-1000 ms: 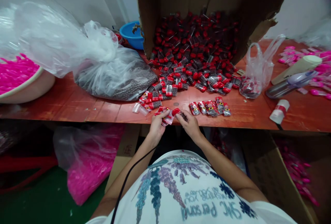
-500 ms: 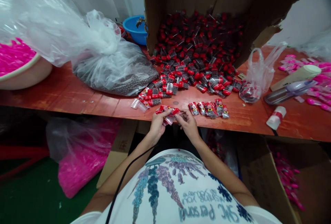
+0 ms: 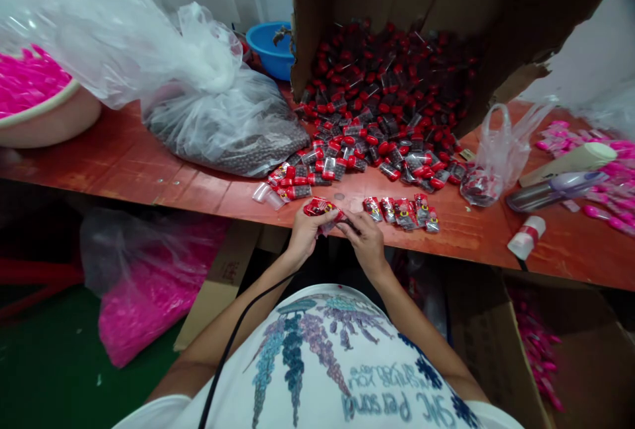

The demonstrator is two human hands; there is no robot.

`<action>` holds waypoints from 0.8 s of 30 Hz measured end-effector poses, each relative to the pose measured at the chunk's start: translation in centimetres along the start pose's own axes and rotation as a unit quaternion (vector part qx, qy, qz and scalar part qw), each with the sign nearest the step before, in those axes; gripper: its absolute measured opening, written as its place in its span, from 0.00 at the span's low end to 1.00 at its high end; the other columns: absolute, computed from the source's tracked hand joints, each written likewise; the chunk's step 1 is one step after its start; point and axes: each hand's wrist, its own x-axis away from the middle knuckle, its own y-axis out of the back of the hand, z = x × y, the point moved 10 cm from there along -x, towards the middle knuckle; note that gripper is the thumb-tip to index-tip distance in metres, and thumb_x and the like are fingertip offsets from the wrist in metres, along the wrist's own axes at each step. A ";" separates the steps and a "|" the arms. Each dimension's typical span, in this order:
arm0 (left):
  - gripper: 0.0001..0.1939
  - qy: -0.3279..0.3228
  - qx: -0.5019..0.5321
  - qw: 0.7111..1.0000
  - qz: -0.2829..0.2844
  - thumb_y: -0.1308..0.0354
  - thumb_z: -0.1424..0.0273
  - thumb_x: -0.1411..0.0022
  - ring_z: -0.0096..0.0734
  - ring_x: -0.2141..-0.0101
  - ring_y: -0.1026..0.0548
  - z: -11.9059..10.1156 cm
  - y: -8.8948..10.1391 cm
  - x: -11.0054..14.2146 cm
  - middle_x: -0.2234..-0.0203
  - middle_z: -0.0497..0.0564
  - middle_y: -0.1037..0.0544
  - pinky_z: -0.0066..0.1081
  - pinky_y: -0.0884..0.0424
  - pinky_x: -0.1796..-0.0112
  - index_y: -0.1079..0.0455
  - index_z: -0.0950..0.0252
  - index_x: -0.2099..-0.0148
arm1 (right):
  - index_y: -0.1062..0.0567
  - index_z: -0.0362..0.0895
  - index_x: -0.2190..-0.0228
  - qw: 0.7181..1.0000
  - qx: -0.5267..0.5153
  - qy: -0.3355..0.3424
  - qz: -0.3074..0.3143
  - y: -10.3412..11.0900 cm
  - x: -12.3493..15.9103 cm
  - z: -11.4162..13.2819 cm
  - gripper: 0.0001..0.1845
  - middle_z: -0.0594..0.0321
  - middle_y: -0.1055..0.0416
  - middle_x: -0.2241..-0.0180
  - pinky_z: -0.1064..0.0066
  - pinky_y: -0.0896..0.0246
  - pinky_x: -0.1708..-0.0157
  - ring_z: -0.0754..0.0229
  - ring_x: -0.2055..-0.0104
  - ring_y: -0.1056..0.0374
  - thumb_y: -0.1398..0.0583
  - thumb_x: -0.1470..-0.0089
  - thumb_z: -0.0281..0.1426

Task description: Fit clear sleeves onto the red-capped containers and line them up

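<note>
Over the table's front edge, my left hand [image 3: 304,234] is closed on a red printed plastic wrapper [image 3: 320,206], thumb on top. My right hand [image 3: 366,237] pinches the right end of the same bunch, where a red piece shows between the fingertips; what lies beneath is hidden. To the right of my hands lie several small bottles in red printed wrappers [image 3: 404,212]. A large heap of small clear bottles with red caps and dark contents [image 3: 387,112] spills toward me. Two clear empty tubes or sleeves [image 3: 268,195] lie to the left of my hands.
A big cardboard box [image 3: 496,39] lies open at the back. Left are a clear bag of dark beads [image 3: 223,131], a blue basin [image 3: 272,52] and a tub of pink pieces [image 3: 64,112]. A tape roll [image 3: 526,237] and a small plastic bag [image 3: 489,164] are at right.
My hands have drawn slightly closer together, and the right fingers have curled further over the wrapper's end. The view has turned a little; the things on the table stay put.
</note>
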 end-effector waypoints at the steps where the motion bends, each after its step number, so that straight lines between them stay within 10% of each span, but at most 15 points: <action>1: 0.20 -0.005 0.004 1.000 -0.002 0.28 0.74 0.63 0.28 0.76 0.25 -0.2 0.0 0.0 0.76 0.46 0.24 0.26 0.29 0.72 0.29 0.66 0.65 | 0.25 0.49 0.53 1.000 -0.001 -0.003 0.001 0.0 0.0 0.0 0.18 0.60 0.30 0.64 0.67 0.35 0.59 0.59 0.62 0.33 0.39 0.47 0.36; 7: 0.29 0.018 -0.010 0.999 0.047 0.28 0.75 0.64 0.32 0.74 0.23 -0.9 -0.9 0.3 0.72 0.49 0.22 0.28 0.28 0.71 0.29 0.65 0.56 | 0.24 0.44 0.57 0.976 -0.154 -0.153 0.031 -1.1 0.0 -2.6 0.21 0.62 0.28 0.69 0.76 0.41 0.84 0.63 0.74 0.35 0.37 0.52 0.42; 16: 0.22 -0.003 -0.058 0.998 0.035 0.29 0.74 0.61 0.26 0.76 0.27 -0.7 -0.8 0.3 0.75 0.47 0.24 0.24 0.30 0.74 0.29 0.65 0.61 | 0.22 0.47 0.59 0.996 -0.070 -0.046 -0.019 0.4 0.1 -1.0 0.16 0.60 0.27 0.65 0.69 0.33 0.65 0.59 0.63 0.32 0.36 0.51 0.37; 24: 0.23 0.033 -0.041 0.996 0.077 0.29 0.75 0.62 0.31 0.72 0.24 -0.3 -1.4 0.2 0.72 0.49 0.22 0.29 0.27 0.68 0.29 0.67 0.61 | 0.25 0.44 0.63 0.946 -0.256 -0.198 -0.015 -1.1 0.7 -3.8 0.16 0.63 0.26 0.68 0.76 0.39 0.81 0.61 0.71 0.31 0.35 0.54 0.39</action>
